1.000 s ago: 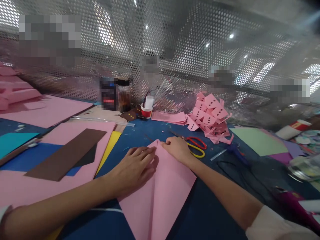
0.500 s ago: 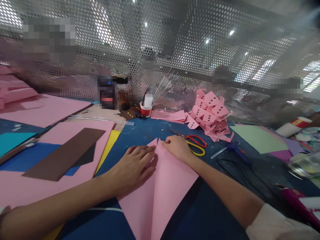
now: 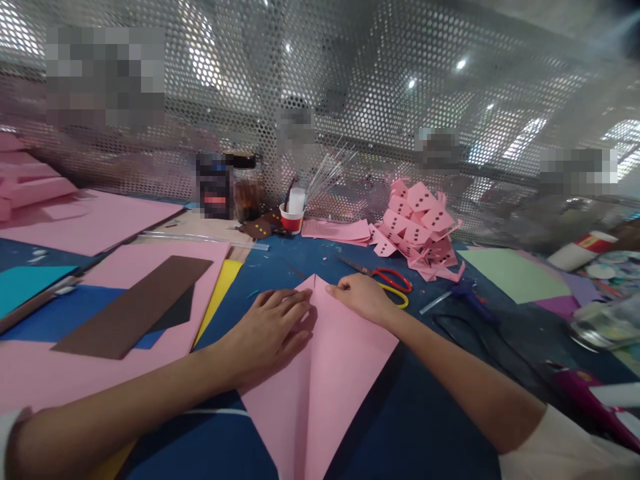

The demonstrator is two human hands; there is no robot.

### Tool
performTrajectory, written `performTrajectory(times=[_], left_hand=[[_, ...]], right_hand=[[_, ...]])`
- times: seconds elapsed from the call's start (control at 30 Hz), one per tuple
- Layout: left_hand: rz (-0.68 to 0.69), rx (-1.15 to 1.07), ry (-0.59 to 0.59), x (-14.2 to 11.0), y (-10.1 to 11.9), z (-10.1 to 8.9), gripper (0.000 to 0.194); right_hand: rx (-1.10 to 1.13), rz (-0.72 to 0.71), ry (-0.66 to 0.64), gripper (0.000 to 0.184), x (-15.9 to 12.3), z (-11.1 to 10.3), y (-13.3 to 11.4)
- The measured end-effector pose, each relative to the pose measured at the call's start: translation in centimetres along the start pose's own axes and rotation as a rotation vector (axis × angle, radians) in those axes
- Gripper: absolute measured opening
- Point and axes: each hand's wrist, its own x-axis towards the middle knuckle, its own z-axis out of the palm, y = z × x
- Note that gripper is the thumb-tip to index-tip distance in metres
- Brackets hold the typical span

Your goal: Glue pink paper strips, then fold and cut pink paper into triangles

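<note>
A folded sheet of pink paper lies in front of me, its two flaps meeting along a middle seam and tapering to a point at the far end. My left hand rests flat on the left flap, fingers stretched toward the seam. At the upper right edge, my right hand is closed, with curled fingers pressing and gripping the right flap near the tip. Just beyond that hand lie scissors with red and yellow handles, partly hidden by it.
Brown card lies on stacked coloured sheets at left. Behind stand a jar and a paper cup near a perforated metal screen. To the right are pink folded-paper pieces, a blue glue gun and a magenta tool.
The gap between the two flaps at the paper's tip has narrowed, and the edges now meet there. My right hand has shifted slightly right; my left hand stays nearly in place.
</note>
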Motion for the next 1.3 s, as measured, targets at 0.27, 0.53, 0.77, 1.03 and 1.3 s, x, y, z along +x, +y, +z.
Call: performTrajectory(times=[0.27, 0.53, 0.77, 1.03, 1.3], left_hand=[[0.0, 0.003, -0.016, 0.1, 0.1, -0.2, 0.036], [0.001, -0.018, -0.001, 0.1, 0.1, -0.4, 0.04], [0.007, -0.021, -0.001, 0.1, 0.0, -0.3, 0.038], [0.005, -0.023, -0.013, 0.1, 0.1, -0.4, 0.037], [0.015, -0.042, -0.004, -0.1, -0.2, -0.4, 0.036]], right_hand=[[-0.006, 0.046, 0.113, 0.045, -1.0, 1.2, 0.0], [-0.034, 0.053, 0.122, 0.04, -1.0, 1.5, 0.0], [-0.036, 0.041, 0.128, 0.038, -0.8, 1.7, 0.1], [0.011, 0.03, 0.114, 0.041, -1.1, 1.5, 0.1], [0.104, 0.025, 0.028, 0.045, -1.9, -0.2, 0.4]])
